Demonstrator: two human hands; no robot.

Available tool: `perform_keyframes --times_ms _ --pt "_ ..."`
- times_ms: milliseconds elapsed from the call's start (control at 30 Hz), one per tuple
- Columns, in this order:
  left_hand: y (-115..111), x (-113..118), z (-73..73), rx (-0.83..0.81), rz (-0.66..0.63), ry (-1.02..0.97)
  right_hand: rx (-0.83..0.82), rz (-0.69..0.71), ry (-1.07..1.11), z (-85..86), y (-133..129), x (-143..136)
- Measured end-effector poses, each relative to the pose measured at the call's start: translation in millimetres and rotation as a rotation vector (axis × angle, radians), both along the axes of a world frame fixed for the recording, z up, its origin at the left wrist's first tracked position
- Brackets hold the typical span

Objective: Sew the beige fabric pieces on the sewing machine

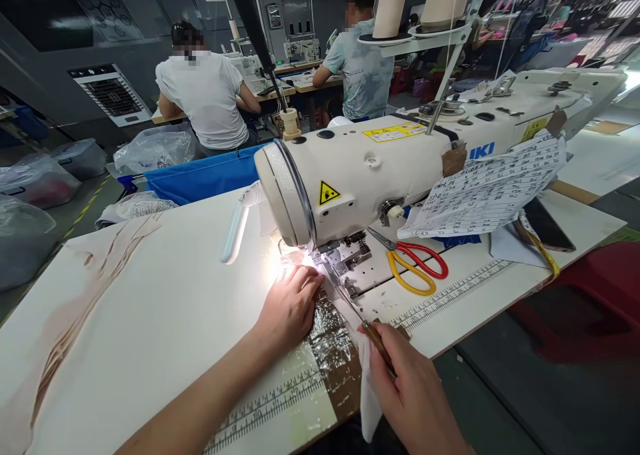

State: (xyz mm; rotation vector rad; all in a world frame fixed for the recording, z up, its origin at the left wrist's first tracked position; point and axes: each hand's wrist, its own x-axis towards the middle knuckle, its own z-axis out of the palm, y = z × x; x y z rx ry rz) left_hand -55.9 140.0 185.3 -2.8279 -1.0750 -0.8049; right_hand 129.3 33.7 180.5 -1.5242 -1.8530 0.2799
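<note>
Right hand (417,395), at 5 o'clock: closed round wooden handle of thin awl-like tool (350,302), pale fabric (369,395) draped beneath palm. Tool probably light, stiff, sharp-tipped; best gripped at handle, well back from point. Fabric likely soft, limp, slippery; best pinned flat near needle. Left hand (290,305), centre: open, fingers spread, pressing down on counter (165,308) just beside presser foot (325,258). Forearm slanted in from 7 o'clock. Sewing machine (380,168) at 1 o'clock; scissors (415,263) under its arm. Two seated people beyond, 12 o'clock.
</note>
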Motion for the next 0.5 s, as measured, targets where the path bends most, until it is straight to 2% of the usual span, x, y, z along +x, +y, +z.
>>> perform_keyframes --times_ms 200,367,500 --pt "-2.9 -0.5 0.7 0.041 0.054 0.0 0.026 -0.001 0.006 5.2 8.9 -4.0" --pt "-6.3 2.0 2.3 0.028 -0.022 -0.063 0.0 0.022 0.022 3.9 13.1 -5.9" --pt "-5.4 2.8 1.2 0.05 0.009 -0.006 0.003 0.017 0.014 2.4 18.7 -8.1"
